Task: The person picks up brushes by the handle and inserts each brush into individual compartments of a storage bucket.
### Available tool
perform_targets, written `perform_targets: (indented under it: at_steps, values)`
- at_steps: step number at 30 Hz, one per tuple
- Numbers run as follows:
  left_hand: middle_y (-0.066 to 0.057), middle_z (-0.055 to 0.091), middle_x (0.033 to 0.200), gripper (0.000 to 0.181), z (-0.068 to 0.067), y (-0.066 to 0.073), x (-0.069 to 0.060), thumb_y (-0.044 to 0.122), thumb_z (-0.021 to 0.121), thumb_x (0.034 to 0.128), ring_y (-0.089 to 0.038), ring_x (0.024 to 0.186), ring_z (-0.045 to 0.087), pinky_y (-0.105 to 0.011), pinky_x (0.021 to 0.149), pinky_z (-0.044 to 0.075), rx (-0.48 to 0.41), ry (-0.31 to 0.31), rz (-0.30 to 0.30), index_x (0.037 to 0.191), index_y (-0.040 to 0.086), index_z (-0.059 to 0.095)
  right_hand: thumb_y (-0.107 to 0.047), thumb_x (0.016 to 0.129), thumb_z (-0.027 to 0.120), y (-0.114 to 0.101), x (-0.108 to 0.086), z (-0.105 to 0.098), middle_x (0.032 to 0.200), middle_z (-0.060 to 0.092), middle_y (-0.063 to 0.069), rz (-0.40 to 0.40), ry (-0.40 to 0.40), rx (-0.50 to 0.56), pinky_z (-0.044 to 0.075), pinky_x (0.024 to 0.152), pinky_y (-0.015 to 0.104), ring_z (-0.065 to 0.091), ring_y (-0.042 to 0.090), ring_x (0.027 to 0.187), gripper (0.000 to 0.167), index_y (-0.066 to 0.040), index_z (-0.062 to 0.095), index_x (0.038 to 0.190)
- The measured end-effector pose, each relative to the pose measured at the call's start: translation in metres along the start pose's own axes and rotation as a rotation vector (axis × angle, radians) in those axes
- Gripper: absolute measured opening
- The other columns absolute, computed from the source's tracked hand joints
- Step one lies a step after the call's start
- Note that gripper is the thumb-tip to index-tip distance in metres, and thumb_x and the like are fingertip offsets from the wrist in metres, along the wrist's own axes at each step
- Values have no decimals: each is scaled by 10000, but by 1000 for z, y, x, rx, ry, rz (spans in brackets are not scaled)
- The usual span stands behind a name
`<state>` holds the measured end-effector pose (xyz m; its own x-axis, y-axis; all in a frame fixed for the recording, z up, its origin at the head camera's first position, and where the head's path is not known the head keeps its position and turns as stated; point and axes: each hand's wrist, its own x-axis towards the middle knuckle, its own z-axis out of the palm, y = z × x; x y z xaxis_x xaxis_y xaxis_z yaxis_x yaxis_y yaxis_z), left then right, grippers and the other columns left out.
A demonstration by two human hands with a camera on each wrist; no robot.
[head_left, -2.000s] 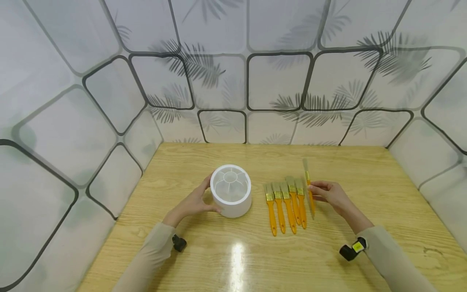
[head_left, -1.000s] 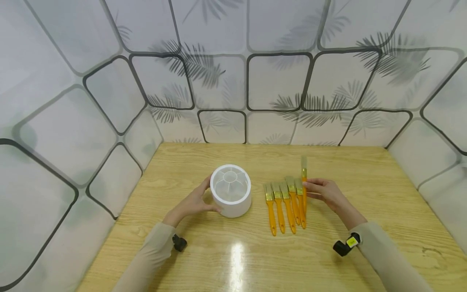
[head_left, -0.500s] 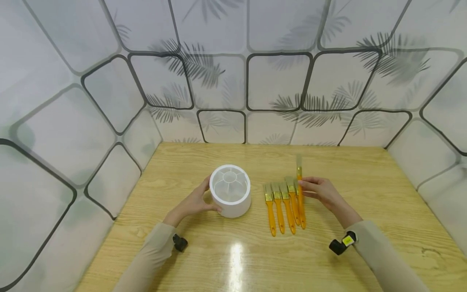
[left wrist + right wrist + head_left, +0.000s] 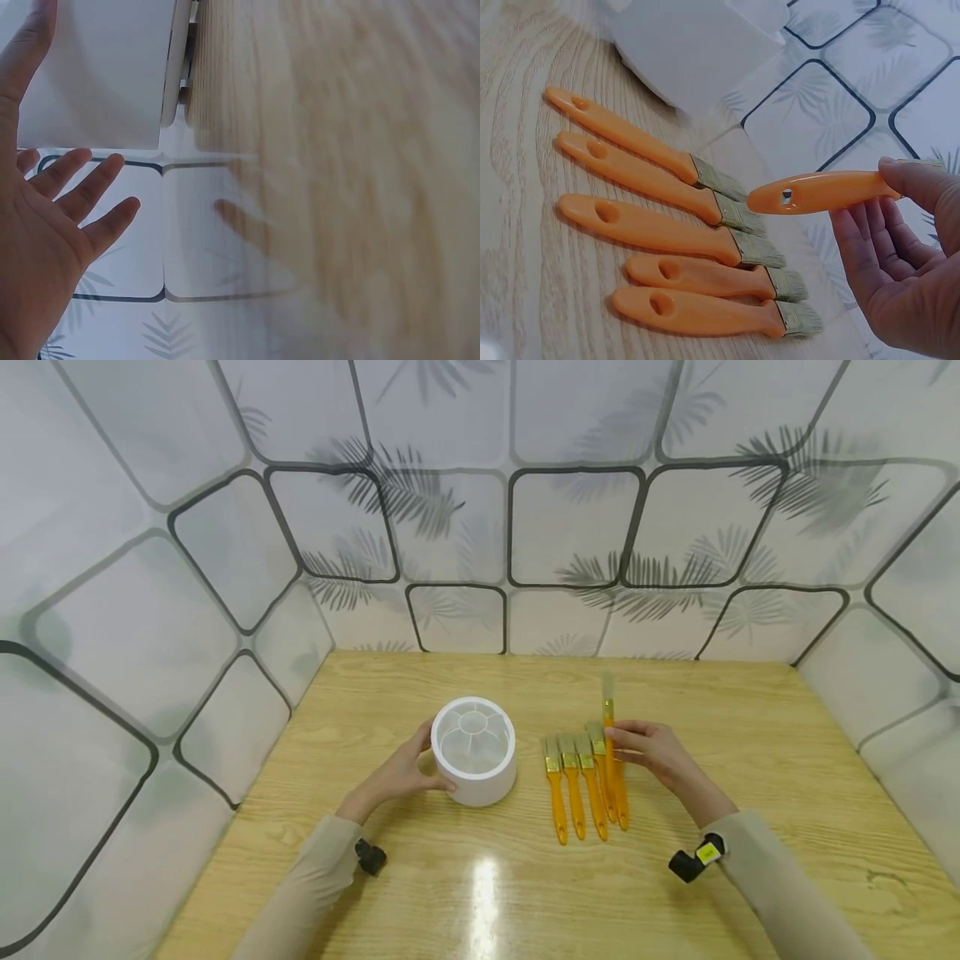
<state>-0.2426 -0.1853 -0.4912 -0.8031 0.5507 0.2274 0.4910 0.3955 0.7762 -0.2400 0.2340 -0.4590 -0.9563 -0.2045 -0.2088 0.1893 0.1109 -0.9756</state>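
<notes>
In the head view, a white round divided organizer [image 4: 479, 789] stands upright on the wooden table. My left hand [image 4: 401, 774] holds its left side, thumb at the front and fingers behind. In the left wrist view the fingers [image 4: 96, 189] look spread beside its white wall [image 4: 101, 82]. My right hand [image 4: 663, 758] pinches a paintbrush [image 4: 817, 193] with an orange handle between thumb and fingers. This brush is raised over the right end of a row of several flat orange-handled paintbrushes [image 4: 575, 802], partly hiding the last ones. Their bristles point toward the back.
The wooden table [image 4: 480, 677] meets a patterned wall covering [image 4: 573, 527] at the back. Similar covering closes in the left and right sides. A light reflection lies near the front of the table. Both wrists wear small black cameras.
My right hand has moved left with the paintbrush, from beside the row to above its right end. The left hand and the organizer have stayed in place.
</notes>
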Motion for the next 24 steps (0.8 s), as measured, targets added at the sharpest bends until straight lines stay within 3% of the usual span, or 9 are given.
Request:
perform_targets:
  at_steps: [8,14,21,24]
  values:
    - [-163,317,1471,1100,-7,37,-3,127,839,653,-370,1280,405,-521,1073,322,-4,-16,-26,1488,112,124,-277,893,629,-5,1,7,968,601,-50,-18,5,8,537,876,352,610,81,865,491,61,477,1214]
    - [-158,324,1469,1087,-7,38,-3,144,843,652,-363,1281,407,-505,1075,325,2,-12,-32,1485,112,145,-284,902,616,-11,-2,14,1029,585,-11,-37,-9,-20,500,935,400,611,74,869,573,98,421,1282]
    - [-164,337,1459,1066,-8,39,-3,146,840,657,-379,1271,412,-534,1069,320,1,-9,-32,1479,95,163,-327,883,633,-15,1,21,1207,529,207,-46,1,-54,423,1003,490,613,90,887,593,74,448,1279]
    - [-165,333,1462,1066,-8,39,-4,151,840,656,-382,1267,416,-533,1067,323,5,-8,-28,1479,92,164,-336,876,640,-17,2,22,1190,546,180,-49,6,-51,409,1012,503,614,91,887,595,65,454,1274]
